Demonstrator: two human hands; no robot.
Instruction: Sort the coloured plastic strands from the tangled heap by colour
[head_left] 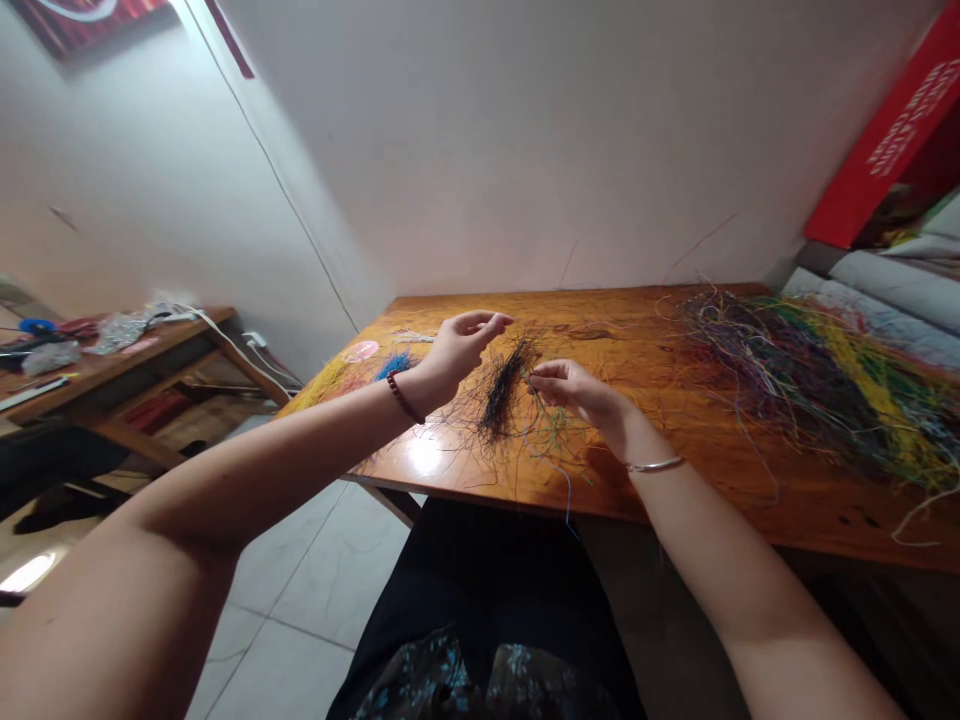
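My left hand (457,345), with a bead bracelet on the wrist, is raised over the wooden table (660,360), its fingers curled together in a pinch; what it holds is too thin to make out. My right hand (574,392), with a silver bangle, pinches thin green and blue strands (553,425) that trail toward the table's front edge. Between the two hands lies a loose bundle of black strands (501,392) on the table.
A large tangled heap of multicoloured strands (817,385) covers the table's right side. Small yellow (324,383) and blue (394,365) bundles lie at the left end. A second, cluttered table (112,350) stands to the left; a red box (892,130) sits at upper right.
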